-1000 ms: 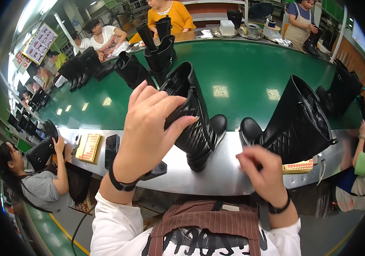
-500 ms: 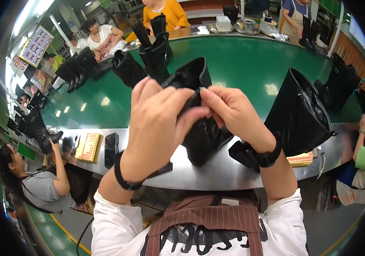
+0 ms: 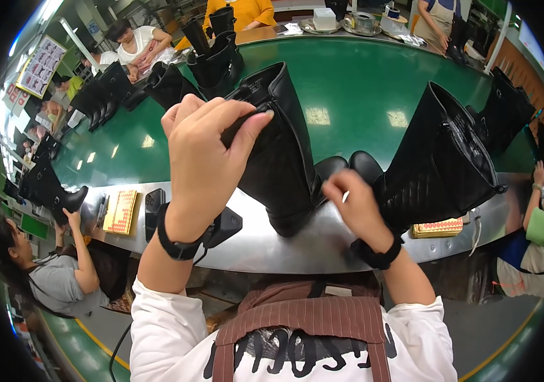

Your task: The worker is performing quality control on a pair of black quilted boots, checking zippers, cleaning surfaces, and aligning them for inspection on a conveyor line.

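Note:
A tall black boot (image 3: 285, 140) stands in front of me, its shaft tilted a little and its toe pointing away to the right. At the top edge of the shaft my left hand (image 3: 205, 153) is closed in a pinch, thumb against forefinger, on the boot's opening. My right hand (image 3: 361, 210) is apart from that edge, low beside the boot's foot. Its fingers are curled but smeared by motion, so whether it holds anything is unclear. Close on its right stands a second black boot (image 3: 434, 159) with a quilted panel and an open top.
The green table (image 3: 348, 70) has a metal front edge (image 3: 323, 254). Yellow patterned boxes lie at left (image 3: 119, 212) and right (image 3: 437, 228). More black boots (image 3: 215, 67) stand farther back. A co-worker (image 3: 62, 267) at left holds a boot (image 3: 49, 184). Other people sit around the table.
My right hand has left the boot's top edge and moved down to the right. My left hand still pinches there. The boot's shaft now shows more fully, and the view has shifted slightly.

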A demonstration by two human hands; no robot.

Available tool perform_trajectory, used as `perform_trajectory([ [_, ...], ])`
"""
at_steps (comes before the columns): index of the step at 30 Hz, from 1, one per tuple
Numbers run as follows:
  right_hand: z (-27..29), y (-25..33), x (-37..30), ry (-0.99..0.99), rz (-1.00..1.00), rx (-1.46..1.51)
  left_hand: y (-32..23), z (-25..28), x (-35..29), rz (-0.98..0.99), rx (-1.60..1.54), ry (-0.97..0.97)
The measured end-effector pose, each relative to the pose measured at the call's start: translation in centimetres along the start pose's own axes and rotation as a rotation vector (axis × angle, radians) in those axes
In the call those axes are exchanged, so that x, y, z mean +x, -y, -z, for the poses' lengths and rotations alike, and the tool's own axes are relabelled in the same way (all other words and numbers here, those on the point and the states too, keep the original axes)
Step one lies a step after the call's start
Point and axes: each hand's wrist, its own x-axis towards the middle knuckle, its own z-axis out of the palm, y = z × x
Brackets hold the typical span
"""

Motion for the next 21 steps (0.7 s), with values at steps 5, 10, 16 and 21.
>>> perform_trajectory([
  [5, 1.4, 5.8, 3.0, -0.128, 0.185, 0.349, -1.9, 4.4, -1.4, -0.151, -0.145, 0.295],
  [10, 0.4, 6.0, 7.3, -0.066, -0.13, 0.476, -0.6, 9.4, -3.2, -0.159, -0.27, 0.527],
  [16, 1.0, 4.6, 8.7, 0.04, -0.253, 0.672, 3.3, 10.8, -4.1, -0.088, -0.383, 0.577],
  [21, 1.0, 5.3, 8.4, 0.071, -0.225, 0.747, 3.3, 10.9, -5.0, -0.108, -0.445, 0.584],
])
